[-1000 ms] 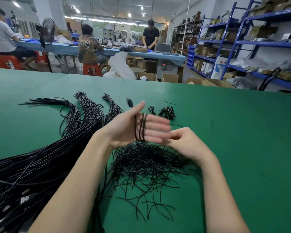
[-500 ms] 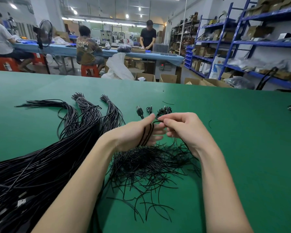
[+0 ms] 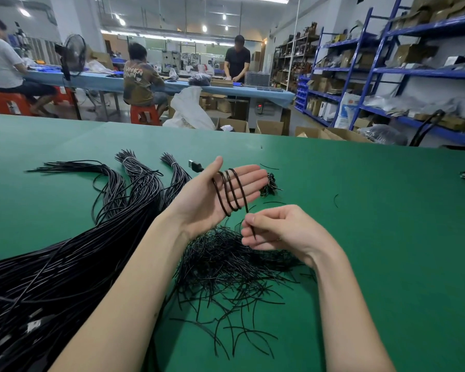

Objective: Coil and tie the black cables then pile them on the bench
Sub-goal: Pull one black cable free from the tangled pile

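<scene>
Coiling underway: your left hand (image 3: 220, 194), fingers straight, carries black cable (image 3: 230, 193) wrapped about four turns; right hand (image 3: 275, 230) pinches its tail. No tie yet. Small heap of coiled cables (image 3: 270, 183) beyond; large uncoiled cable mass (image 3: 51, 275) waits on green bench (image 3: 387, 237).

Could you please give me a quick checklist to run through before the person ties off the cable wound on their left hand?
1. Coil sits wound around the flat left hand: ok, about four turns.
2. Cable end pinched by the right hand: ok.
3. USB plug clear of the turns: ok, it sticks out behind the thumb.
4. Tie in hand: cannot tell; the loose ties lie on the green bench under the wrists.
5. Coil tied: not ok, not yet.
6. Place for finished coils: ok, small pile beyond the fingertips.
</scene>
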Demonstrator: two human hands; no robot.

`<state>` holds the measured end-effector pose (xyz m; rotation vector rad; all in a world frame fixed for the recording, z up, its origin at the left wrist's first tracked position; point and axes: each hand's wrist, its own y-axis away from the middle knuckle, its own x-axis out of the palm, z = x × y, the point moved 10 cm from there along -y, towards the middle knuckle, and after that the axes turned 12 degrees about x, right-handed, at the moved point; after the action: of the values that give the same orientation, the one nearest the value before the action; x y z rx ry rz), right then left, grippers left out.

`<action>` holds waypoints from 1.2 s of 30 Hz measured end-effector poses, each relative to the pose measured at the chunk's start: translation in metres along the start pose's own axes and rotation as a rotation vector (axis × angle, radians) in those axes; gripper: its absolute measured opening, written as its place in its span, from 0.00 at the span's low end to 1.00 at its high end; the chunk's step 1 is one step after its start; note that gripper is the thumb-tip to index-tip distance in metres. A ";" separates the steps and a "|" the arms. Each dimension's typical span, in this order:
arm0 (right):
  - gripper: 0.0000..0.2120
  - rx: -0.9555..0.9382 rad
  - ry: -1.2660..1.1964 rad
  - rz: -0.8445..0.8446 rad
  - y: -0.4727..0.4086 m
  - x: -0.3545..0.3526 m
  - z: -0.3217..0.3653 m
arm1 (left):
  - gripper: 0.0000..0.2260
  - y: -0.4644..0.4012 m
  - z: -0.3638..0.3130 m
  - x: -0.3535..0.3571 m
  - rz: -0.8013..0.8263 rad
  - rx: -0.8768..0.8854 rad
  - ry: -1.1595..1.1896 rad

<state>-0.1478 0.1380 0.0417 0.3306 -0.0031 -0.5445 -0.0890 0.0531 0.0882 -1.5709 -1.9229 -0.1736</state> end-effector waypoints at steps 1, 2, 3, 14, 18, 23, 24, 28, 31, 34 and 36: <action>0.08 -0.001 0.019 -0.014 -0.001 -0.002 -0.002 | 0.28 0.000 0.000 0.000 0.008 0.002 -0.010; 0.08 -0.004 0.026 -0.029 -0.003 -0.004 -0.004 | 0.26 0.000 0.000 0.000 0.019 0.002 -0.032; 0.08 -0.003 0.028 -0.037 -0.004 -0.005 -0.006 | 0.24 0.000 0.001 0.001 0.035 0.006 -0.069; 0.38 -0.281 -0.194 0.421 0.020 0.012 0.016 | 0.13 0.015 0.028 0.027 0.276 -0.091 -0.147; 0.39 -0.296 -0.313 0.528 0.025 0.026 0.023 | 0.23 0.025 0.029 0.045 0.445 -0.130 -0.161; 0.19 -0.282 -0.002 0.073 0.015 0.014 0.041 | 0.19 0.038 0.049 0.056 0.585 -0.283 -0.248; 0.16 -0.307 0.068 0.019 0.016 0.014 0.046 | 0.16 0.039 0.053 0.056 0.584 -0.301 -0.279; 0.11 -0.360 0.130 -0.186 0.021 0.001 0.055 | 0.14 0.032 0.050 0.047 0.480 -0.272 -0.289; 0.15 -0.339 0.107 -0.324 0.018 -0.015 0.052 | 0.13 0.025 0.044 0.036 0.360 -0.240 -0.248; 0.18 -0.316 0.139 -0.422 0.016 -0.023 0.049 | 0.13 0.021 0.046 0.030 0.306 -0.229 -0.269; 0.19 -0.311 0.133 -0.456 0.017 -0.026 0.048 | 0.13 0.019 0.046 0.028 0.283 -0.225 -0.307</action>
<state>-0.1655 0.1502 0.0947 0.0586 0.2891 -0.9602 -0.0918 0.1032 0.0618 -2.1046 -1.9289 -0.0291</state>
